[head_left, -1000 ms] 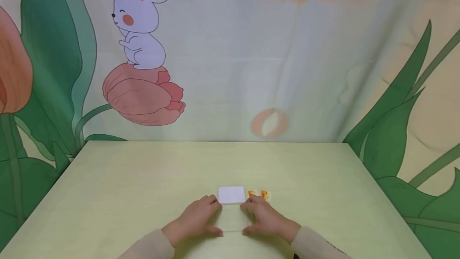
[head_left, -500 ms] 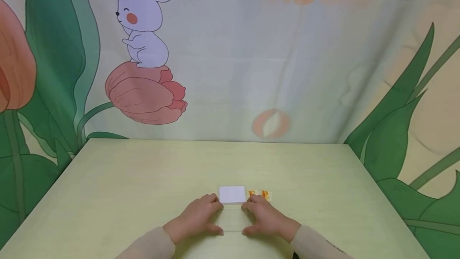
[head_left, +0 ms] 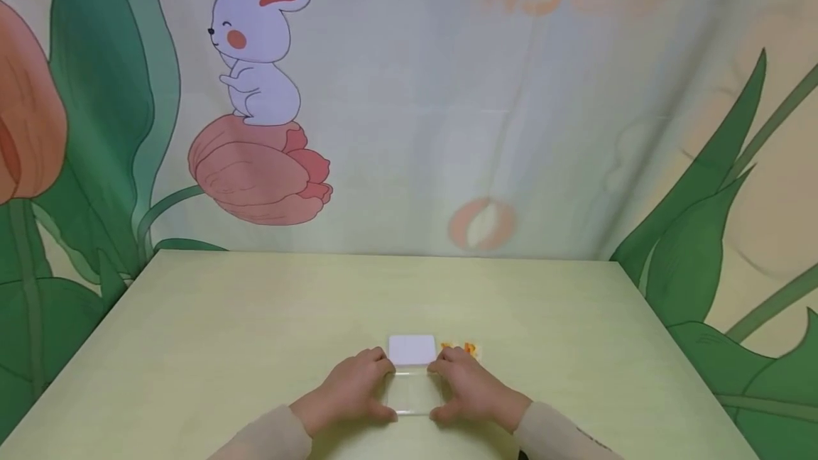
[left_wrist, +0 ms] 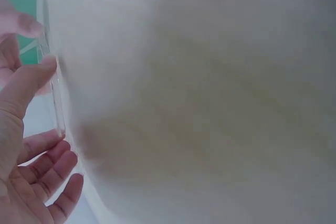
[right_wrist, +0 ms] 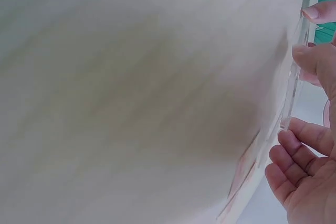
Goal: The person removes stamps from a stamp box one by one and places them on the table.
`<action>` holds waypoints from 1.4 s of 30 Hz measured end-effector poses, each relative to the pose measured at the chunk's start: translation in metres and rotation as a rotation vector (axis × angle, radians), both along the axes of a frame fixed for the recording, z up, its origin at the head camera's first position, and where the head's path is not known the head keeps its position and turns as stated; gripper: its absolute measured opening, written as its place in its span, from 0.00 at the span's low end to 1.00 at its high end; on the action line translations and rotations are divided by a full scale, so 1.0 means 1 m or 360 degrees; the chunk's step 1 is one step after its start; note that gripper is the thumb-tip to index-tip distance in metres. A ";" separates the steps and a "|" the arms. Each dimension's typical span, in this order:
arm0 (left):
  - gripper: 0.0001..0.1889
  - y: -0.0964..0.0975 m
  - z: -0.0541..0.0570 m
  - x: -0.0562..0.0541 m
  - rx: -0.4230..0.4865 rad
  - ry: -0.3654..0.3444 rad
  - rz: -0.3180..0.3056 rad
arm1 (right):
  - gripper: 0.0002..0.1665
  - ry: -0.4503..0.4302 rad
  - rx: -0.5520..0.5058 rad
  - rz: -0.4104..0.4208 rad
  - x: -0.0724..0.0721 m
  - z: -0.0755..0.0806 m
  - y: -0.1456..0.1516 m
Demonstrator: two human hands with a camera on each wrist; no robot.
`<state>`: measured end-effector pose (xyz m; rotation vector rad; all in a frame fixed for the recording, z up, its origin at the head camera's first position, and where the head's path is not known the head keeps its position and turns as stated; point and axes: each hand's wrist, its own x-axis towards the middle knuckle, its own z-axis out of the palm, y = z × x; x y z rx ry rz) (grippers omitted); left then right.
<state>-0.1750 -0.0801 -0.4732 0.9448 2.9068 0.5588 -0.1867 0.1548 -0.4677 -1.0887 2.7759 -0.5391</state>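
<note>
In the head view a clear rectangular plastic slab (head_left: pixel 413 395) lies low over the table between my two hands. My left hand (head_left: pixel 354 385) grips its left side, thumb at the near corner and fingers at the far one. Mirroring it, my right hand (head_left: pixel 476 385) holds the right side the same way. Edge-on in the left wrist view, the clear slab (left_wrist: pixel 58 103) looks thin, with thumb and fingertips at its edge. The right wrist view shows the clear slab (right_wrist: pixel 290 95) likewise pinched between thumb and fingers. Just beyond it sits a white rounded rectangular block (head_left: pixel 412 350).
Small orange-and-cream printed pieces (head_left: pixel 471 349) lie right of the white block, partly hidden by my right hand. The pale table (head_left: pixel 255 318) meets a curtain (head_left: pixel 396 126) printed with a rabbit and tulips at its back edge.
The hands keep their hold on the clear slab, nearly in place. Its near and far edges now show brighter. The head view has shifted slightly.
</note>
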 end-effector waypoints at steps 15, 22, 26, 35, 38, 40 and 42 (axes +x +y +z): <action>0.30 -0.006 0.016 -0.017 0.0060 0.0132 -0.0026 | 0.33 0.0127 -0.0048 0.0073 -0.018 0.020 -0.001; 0.30 -0.009 0.020 -0.029 0.0086 0.0167 0.0035 | 0.33 0.0109 -0.0012 0.0043 -0.033 0.026 -0.007; 0.29 -0.012 0.022 -0.035 0.0092 0.0206 0.0039 | 0.33 0.0087 -0.0016 0.0008 -0.040 0.025 -0.011; 0.30 -0.007 0.019 -0.047 0.0092 0.0098 0.0080 | 0.34 -0.0011 -0.0024 -0.0041 -0.056 0.015 -0.007; 0.30 -0.006 0.016 -0.050 0.0071 0.0081 0.0088 | 0.34 -0.0034 -0.0030 -0.0038 -0.060 0.012 -0.006; 0.31 -0.006 0.014 -0.052 0.0053 0.0062 0.0096 | 0.34 -0.0037 -0.0030 -0.0028 -0.062 0.009 -0.006; 0.31 -0.006 0.012 -0.053 0.0039 0.0044 0.0113 | 0.33 -0.0019 -0.0027 -0.0012 -0.064 0.007 -0.006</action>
